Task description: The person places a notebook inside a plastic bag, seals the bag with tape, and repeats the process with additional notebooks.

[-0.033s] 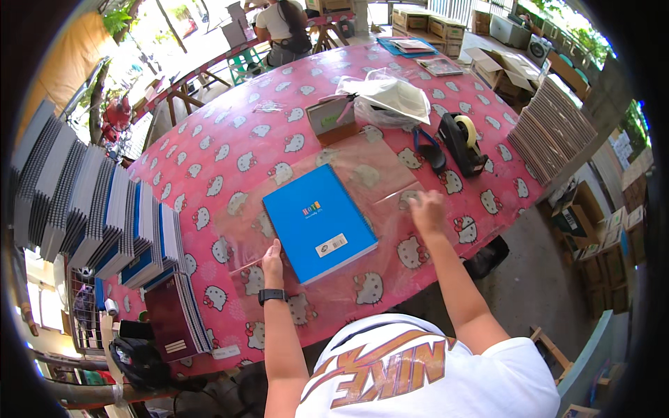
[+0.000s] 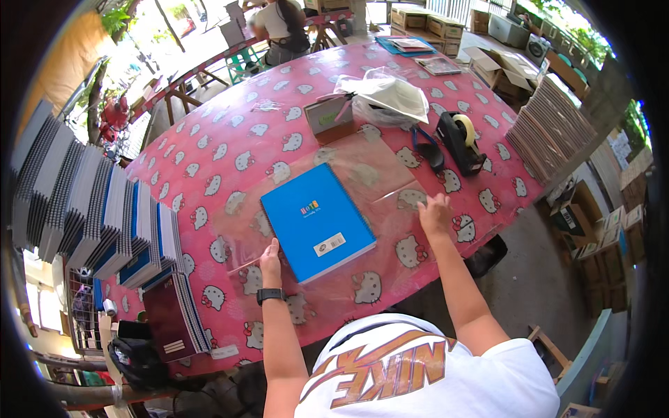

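Observation:
A blue spiral notebook [image 2: 317, 223] lies at a slant on a clear plastic sheet [image 2: 390, 174], which is spread over the pink table. My left hand [image 2: 270, 265], with a dark watch on its wrist, rests at the notebook's lower left edge. It is seen edge-on, its fingers stretched out and touching the sheet beside the notebook. To the right of the notebook, my right hand [image 2: 435, 212] is at the sheet's right edge. Its fingers are bent and closed together on the plastic there.
Stacked spiral notebooks [image 2: 104, 209] line the left side, with maroon ones [image 2: 171, 317] nearer me. Beyond the sheet are a small box [image 2: 329, 120], a white plastic bag [image 2: 390, 97], blue-handled scissors [image 2: 430, 152] and a tape dispenser [image 2: 461, 146]. Another stack [image 2: 550, 129] stands right. A person [image 2: 282, 31] sits far off.
My right hand has shifted a little to the right and toward me, along the sheet. The left hand and the notebook stay in nearly the same place.

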A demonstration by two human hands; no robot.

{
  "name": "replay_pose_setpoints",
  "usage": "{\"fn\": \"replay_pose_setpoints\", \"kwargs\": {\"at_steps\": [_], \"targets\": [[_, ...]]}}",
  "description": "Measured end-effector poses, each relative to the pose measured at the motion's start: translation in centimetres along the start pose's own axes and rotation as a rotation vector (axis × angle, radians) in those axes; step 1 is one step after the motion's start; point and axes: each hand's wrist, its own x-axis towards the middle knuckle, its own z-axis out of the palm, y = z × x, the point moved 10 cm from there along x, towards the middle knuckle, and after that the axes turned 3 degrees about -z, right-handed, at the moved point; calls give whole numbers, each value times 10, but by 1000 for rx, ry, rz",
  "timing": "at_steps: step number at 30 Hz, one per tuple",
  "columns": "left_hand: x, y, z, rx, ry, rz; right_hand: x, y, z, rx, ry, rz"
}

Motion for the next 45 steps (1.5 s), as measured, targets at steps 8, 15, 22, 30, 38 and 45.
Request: {"fn": "replay_pose_setpoints", "kwargs": {"at_steps": [8,15,22,30,38,45], "targets": [[-12,19,21,-44,-20,13,-6,-1,23,-58,-73,-143],[-9,22,3,-30,166,-2,-8,54,16,445,-576,138],[-54,172,126,419,99,646,-16,-2,-13,971,-505,154],[-12,161,212,904,-29,467,-110,-232,-57,674,-555,-782],[-27,90,29,760,560,329,-180,-249,-48,430,-559,-1147],[-52,63,48,631,252,61,-54,-217,-26,1058,-630,-752]]}}
